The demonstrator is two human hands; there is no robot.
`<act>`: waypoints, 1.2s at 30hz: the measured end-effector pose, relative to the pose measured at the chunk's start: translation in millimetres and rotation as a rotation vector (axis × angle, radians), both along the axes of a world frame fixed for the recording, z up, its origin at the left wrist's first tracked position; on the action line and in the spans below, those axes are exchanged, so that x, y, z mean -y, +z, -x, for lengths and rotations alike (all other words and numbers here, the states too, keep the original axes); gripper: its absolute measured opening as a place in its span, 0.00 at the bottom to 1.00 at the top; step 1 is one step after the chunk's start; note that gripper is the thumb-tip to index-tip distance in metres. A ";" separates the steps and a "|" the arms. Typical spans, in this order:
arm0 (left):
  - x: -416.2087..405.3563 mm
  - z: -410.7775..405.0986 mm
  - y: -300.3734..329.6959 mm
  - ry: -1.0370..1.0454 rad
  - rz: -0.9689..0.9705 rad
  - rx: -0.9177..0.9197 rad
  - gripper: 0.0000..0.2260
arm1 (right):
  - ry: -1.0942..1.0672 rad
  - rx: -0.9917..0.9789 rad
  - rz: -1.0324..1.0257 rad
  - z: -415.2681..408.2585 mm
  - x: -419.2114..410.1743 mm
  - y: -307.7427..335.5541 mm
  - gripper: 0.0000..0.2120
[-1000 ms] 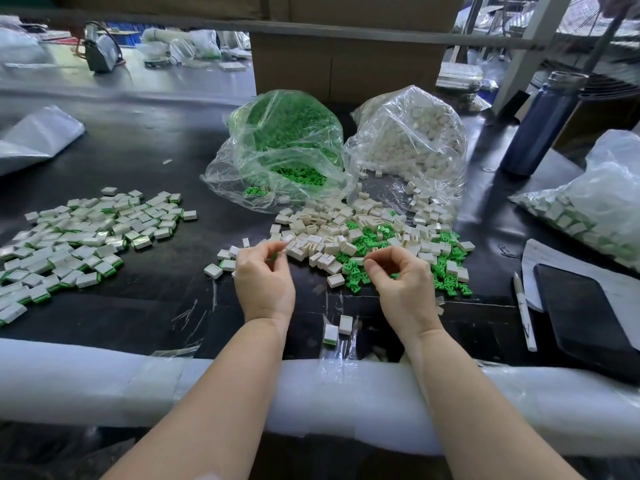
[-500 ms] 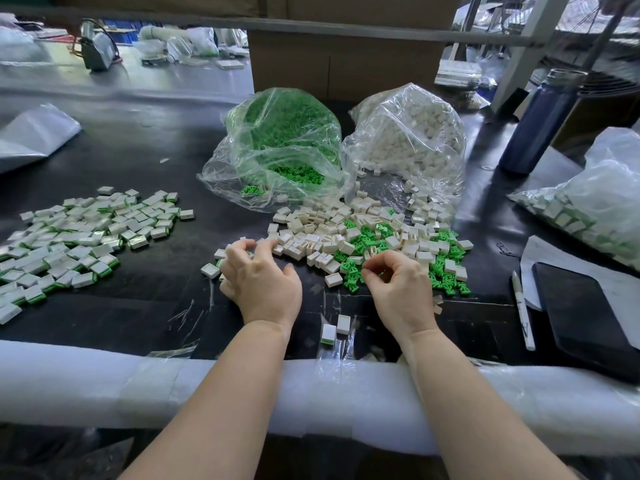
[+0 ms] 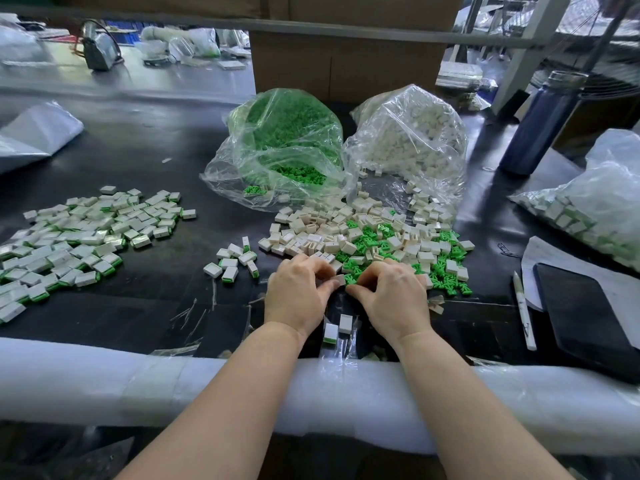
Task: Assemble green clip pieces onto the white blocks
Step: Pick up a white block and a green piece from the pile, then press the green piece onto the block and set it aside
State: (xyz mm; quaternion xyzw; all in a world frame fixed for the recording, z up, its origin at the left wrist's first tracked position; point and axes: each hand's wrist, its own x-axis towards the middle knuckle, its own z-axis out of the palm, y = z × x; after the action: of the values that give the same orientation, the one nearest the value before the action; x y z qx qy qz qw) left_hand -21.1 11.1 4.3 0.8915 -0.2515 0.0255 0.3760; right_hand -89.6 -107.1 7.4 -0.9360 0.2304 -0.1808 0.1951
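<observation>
Green plastic clip pieces [image 3: 446, 271] lie scattered among loose white plastic blocks [image 3: 332, 223] in a mixed heap at the middle of the black work table [image 3: 145, 161], just in front of both hands. From the head view, the left hand [image 3: 298, 292] and the right hand [image 3: 391, 296] meet at the near edge of that heap, fingers curled. The left hand pinches one small white block [image 3: 338, 280] between thumb and fingertips, and the right hand pinches a green clip [image 3: 350, 279] right against it; the two parts touch.

Behind the heap slump two clear plastic bags, one full of green clips [image 3: 287, 143] and one full of white blocks [image 3: 408, 140], both open toward the heap. Off to the left spreads a wide pile of finished white-and-green blocks [image 3: 79, 237], with a smaller cluster of finished pieces [image 3: 235, 261] between it and the hands. Two more finished blocks [image 3: 337, 327] lie close to the wrists. A white foam-padded table edge [image 3: 104, 379] runs under both forearms. On the right sit a white pen [image 3: 524, 310], a black tablet [image 3: 585, 306] on paper, a dark blue bottle [image 3: 540, 126] and another clear bag of finished pieces [image 3: 595, 202].
</observation>
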 end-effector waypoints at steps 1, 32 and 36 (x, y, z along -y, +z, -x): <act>-0.7 0.1 0.6 -0.019 0.021 -0.026 0.03 | 0.010 0.024 -0.027 0.3 0.6 0.0 0.08; -3.6 -3.7 -0.6 -0.143 0.411 -0.235 0.06 | 0.173 0.396 -0.583 0.1 2.9 3.9 0.06; -3.4 -1.4 1.9 -0.187 0.480 -0.301 0.05 | 0.202 0.400 -0.594 0.4 3.0 4.4 0.09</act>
State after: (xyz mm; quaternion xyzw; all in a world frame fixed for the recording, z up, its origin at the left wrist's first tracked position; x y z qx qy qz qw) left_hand -19.7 14.5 6.2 0.7438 -0.2606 -0.0828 0.6099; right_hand -90.0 -110.0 11.8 -0.8027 0.1366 -0.2651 0.5165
